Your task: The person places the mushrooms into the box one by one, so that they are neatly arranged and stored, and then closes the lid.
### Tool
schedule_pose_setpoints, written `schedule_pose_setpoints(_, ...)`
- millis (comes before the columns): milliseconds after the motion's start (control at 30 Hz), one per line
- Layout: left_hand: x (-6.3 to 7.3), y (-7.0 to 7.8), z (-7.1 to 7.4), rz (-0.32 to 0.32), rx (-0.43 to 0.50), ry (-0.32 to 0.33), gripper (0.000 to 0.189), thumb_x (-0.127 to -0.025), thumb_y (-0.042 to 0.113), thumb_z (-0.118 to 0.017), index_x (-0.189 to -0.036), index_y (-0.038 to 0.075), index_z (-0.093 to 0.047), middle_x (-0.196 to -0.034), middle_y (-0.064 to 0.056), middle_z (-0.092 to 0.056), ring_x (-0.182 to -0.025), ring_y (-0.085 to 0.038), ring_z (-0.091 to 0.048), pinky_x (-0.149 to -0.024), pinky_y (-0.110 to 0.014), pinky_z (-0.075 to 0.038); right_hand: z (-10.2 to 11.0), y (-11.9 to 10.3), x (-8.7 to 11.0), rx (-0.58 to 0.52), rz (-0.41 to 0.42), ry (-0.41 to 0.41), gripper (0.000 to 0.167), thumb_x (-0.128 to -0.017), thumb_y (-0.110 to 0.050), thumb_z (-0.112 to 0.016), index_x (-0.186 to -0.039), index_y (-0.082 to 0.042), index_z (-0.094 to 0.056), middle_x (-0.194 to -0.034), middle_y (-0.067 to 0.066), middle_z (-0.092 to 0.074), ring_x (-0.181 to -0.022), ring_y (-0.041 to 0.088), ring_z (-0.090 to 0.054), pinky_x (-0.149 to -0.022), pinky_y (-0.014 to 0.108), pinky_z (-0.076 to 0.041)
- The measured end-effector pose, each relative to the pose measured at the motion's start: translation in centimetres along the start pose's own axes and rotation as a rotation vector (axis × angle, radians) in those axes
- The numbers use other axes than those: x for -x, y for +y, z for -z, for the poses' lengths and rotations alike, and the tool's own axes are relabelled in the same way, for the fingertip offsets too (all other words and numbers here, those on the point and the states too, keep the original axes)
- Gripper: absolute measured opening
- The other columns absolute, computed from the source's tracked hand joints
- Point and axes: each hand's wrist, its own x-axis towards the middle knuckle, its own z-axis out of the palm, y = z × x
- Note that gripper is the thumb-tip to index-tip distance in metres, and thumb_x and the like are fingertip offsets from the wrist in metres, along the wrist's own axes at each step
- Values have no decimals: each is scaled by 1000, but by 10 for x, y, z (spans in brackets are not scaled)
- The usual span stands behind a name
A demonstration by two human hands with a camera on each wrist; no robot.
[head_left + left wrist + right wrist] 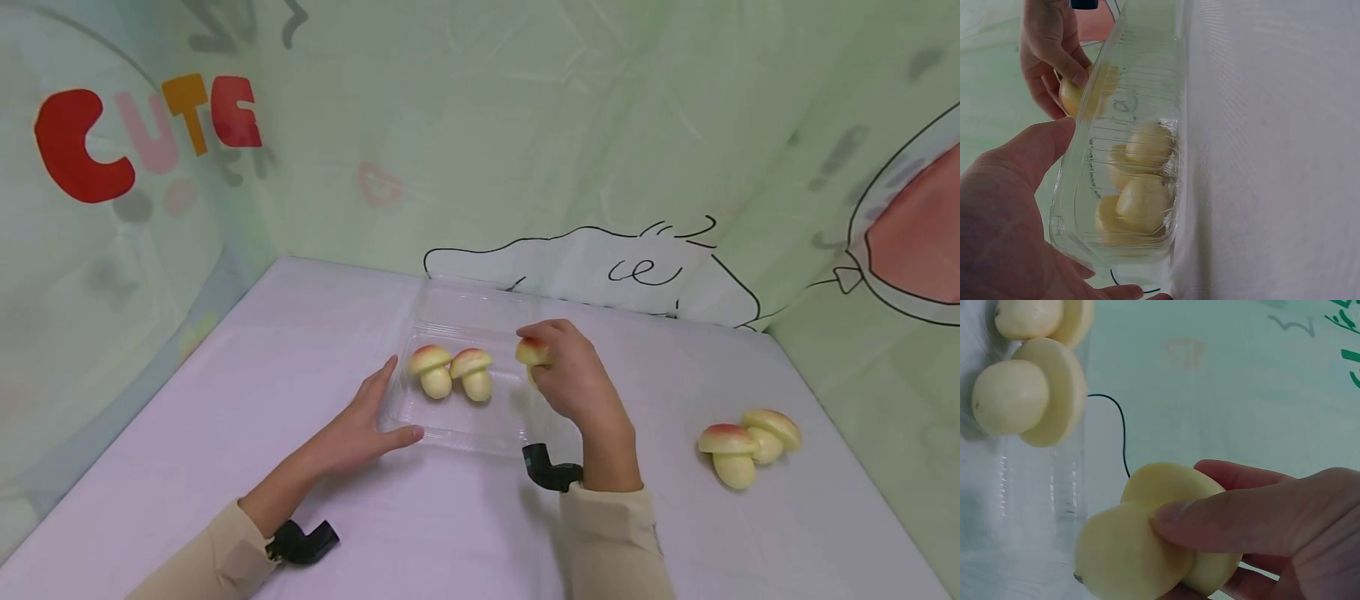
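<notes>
Fingers (1222,522) of R hand (576,375) pinch mushroom (532,353) nr frame ctr; L hand (352,429) spread wide by box (465,436); smooth cap could slip if grip loosens.

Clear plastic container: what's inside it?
Two mushroom-shaped pieces lie side by side in the container; their undersides, against its floor, are hidden. The right hand holds a third piece.

The mushroom (1125,550) I hold looks smooth, with a soft sheen. My container (502,417) looks like thin, clear plastic, glossy and ribbed. The tablecloth (450,525) looks matt and finely textured, my sleeve (611,537) is matt cloth, and the wall sheet (480,125) looks thin and creased.
</notes>
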Motion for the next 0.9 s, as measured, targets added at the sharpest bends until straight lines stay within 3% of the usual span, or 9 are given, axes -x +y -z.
schedule_pose_setpoints(533, -2, -2, -1, -1, -2, 4, 113, -90, 54, -73, -168, 20, 2, -173, -17, -6, -160, -38, -11, -125, -63, -17, -26, 4, -14, 38, -8, -67, 52, -83, 14, -53, -130, -3, -69, -138, 21, -59, -123, 40, -59, -105, 53, -49)
schedule_pose_setpoints(900, -1, -3, -1, 0, 2, 5, 113, -90, 53, -73, -168, 19, 2, -173, -18, -6, -160, -38, -11, -125, -63, -17, -34, 2, -13, 77, -50, -63, 49, -83, 13, -58, -127, -5, -67, -133, 17, -58, -112, 37, -61, -96, 50, -52)
